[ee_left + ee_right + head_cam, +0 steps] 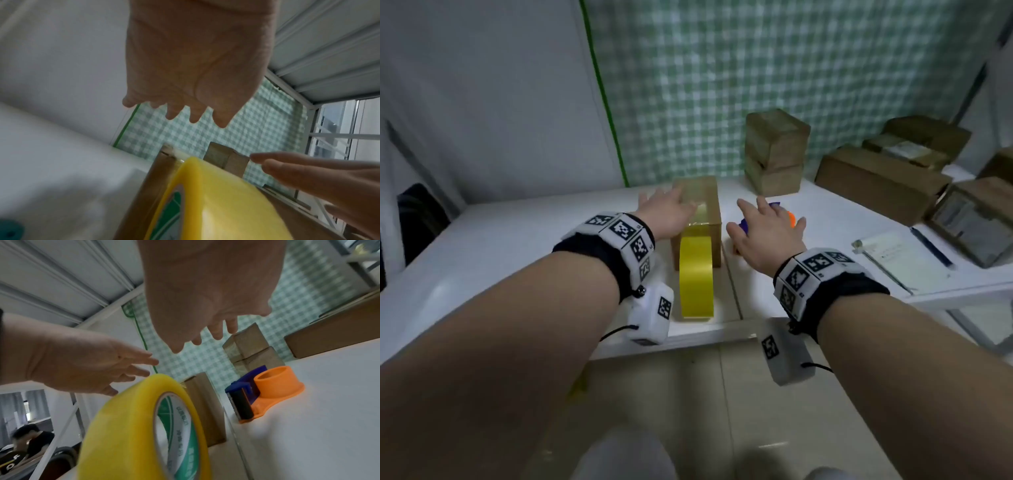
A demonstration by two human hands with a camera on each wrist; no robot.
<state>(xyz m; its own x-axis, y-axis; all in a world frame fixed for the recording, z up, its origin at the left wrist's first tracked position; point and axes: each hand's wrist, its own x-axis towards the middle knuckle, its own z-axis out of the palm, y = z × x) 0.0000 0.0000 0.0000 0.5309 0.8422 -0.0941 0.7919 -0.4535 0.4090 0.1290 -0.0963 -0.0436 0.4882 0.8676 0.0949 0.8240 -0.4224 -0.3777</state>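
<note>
A small brown cardboard box (709, 196) stands on the white table (517, 240). A yellow tape roll (697, 277) stands on edge against its near side, and a strip of tape runs up onto the box top. My left hand (667, 209) hovers flat over the box's left part with its fingers spread and holds nothing. In the left wrist view, the left hand (185, 68) shows an empty palm above the tape roll (216, 203). My right hand (767, 229) hangs open above an orange and blue tape dispenser (273, 386), apart from it.
Two stacked cardboard boxes (774, 150) stand behind the dispenser. Longer boxes (876, 181) and a film-covered box (972, 222) crowd the right side. A notepad (893, 257) and a pen (931, 246) lie near the right front edge. A seated person (26, 439) is off to the left.
</note>
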